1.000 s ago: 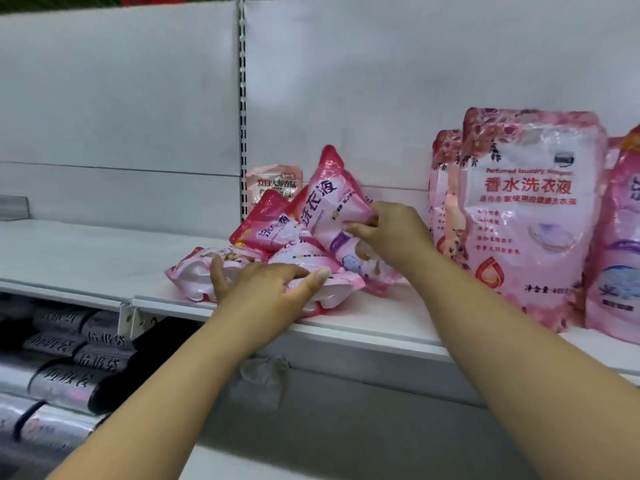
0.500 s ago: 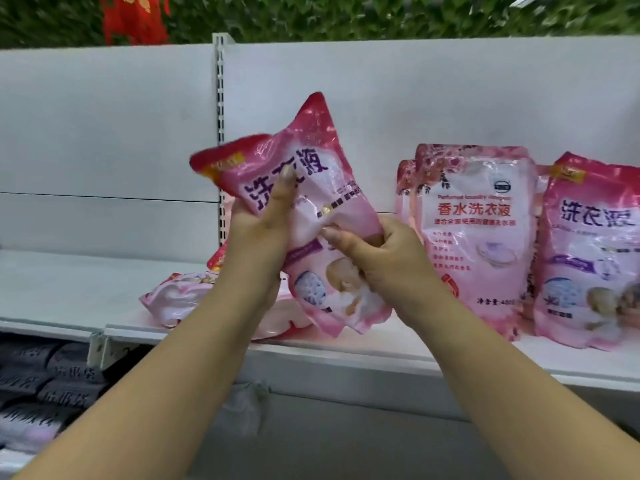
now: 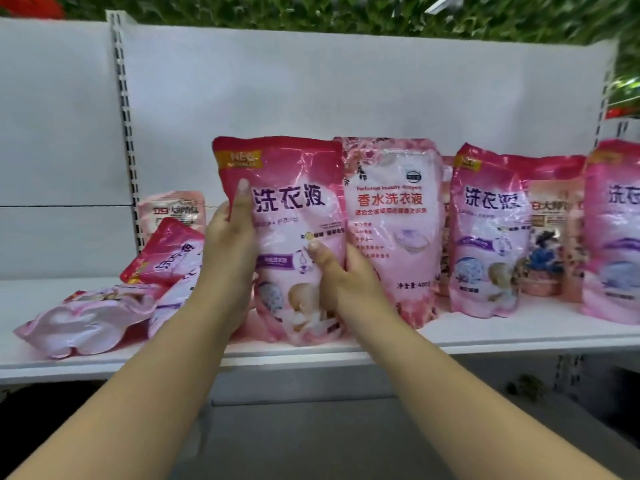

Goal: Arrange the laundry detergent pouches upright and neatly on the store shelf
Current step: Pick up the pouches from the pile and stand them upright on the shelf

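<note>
A pink detergent pouch (image 3: 294,216) stands upright on the white shelf (image 3: 485,334), its base touching the shelf board. My left hand (image 3: 230,244) grips its left edge and my right hand (image 3: 341,278) grips its lower right side. Directly to its right stands a pale pink perfumed pouch (image 3: 394,220), then further upright pouches (image 3: 488,230) and one at the right edge (image 3: 613,230). To the left, a pale pouch (image 3: 83,317) lies flat, and a red-pink pouch (image 3: 166,254) leans tilted on the pile.
A small pale pouch (image 3: 173,209) stands against the back panel on the left. A slotted upright post (image 3: 126,133) divides the back wall. The shelf stretches bare to the far left. Green foliage shows above the shelf unit.
The pouch held tilted in the air has been turned upright and lowered onto the shelf beside the perfumed pouch. Both hands still hold it. The view has shifted right.
</note>
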